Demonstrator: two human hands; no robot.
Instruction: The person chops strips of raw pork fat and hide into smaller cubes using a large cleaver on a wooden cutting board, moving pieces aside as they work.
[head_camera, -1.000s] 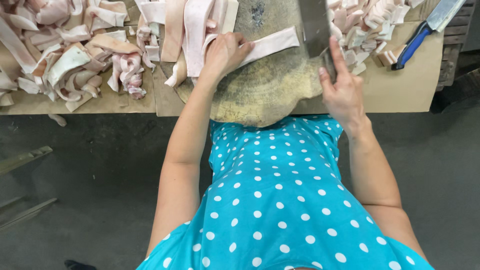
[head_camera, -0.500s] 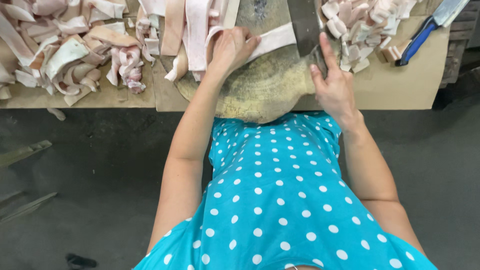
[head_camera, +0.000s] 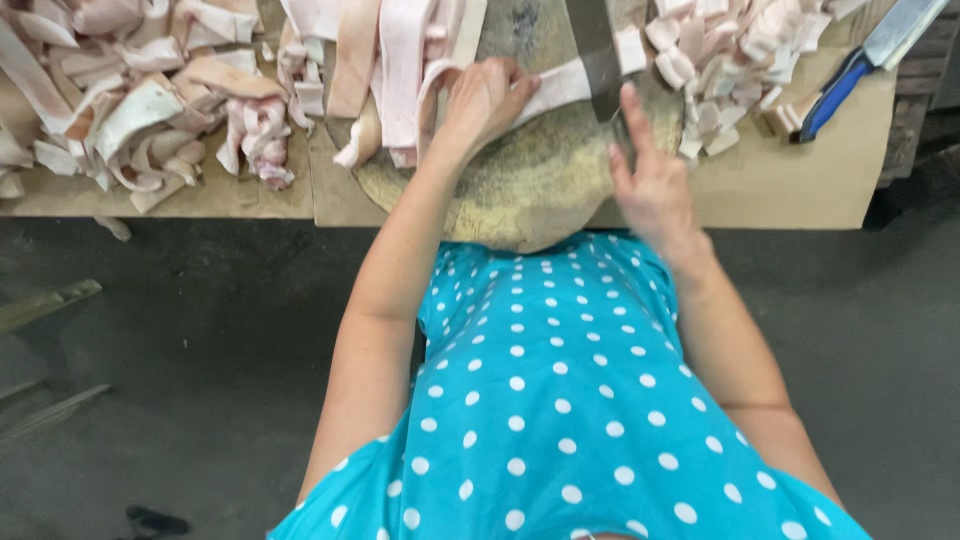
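L hand (head_camera: 480, 100) fingers (head_camera: 510, 78) are pressed down together on a pale strip of pork fat/skin (head_camera: 560, 85), pinning it flat on the round wooden chopping block (head_camera: 530, 190). The strip runs from under those fingers across to the cleaver blade (head_camera: 595, 50), which stands on it just beyond the L fingertips. R hand (head_camera: 650, 180) sits at the cleaver's near end w/ index finger (head_camera: 632, 115) stretched up along the blade side; the other fingers look curled round the handle, but the grip itself is mostly hidden, so can't tell for sure how tight.

Just left of the L hand: several long uncut strips (head_camera: 385, 60) draped over the block edge. Beyond the R hand, on the far side of the blade: heap of small cut pieces (head_camera: 720, 60). Further right of that, a blue-handled knife (head_camera: 850, 70) lies on the brown table (head_camera: 780, 190), untouched. Well left of the L hand: big pile of trimmings (head_camera: 130, 90).

Step in hand, as I read it: cross-cutting the strip into short chunks, mid-stroke. Next move likely needs the L fingers to feed the strip toward the blade while keeping tips clear of the edge, since the blade is v. close to them.
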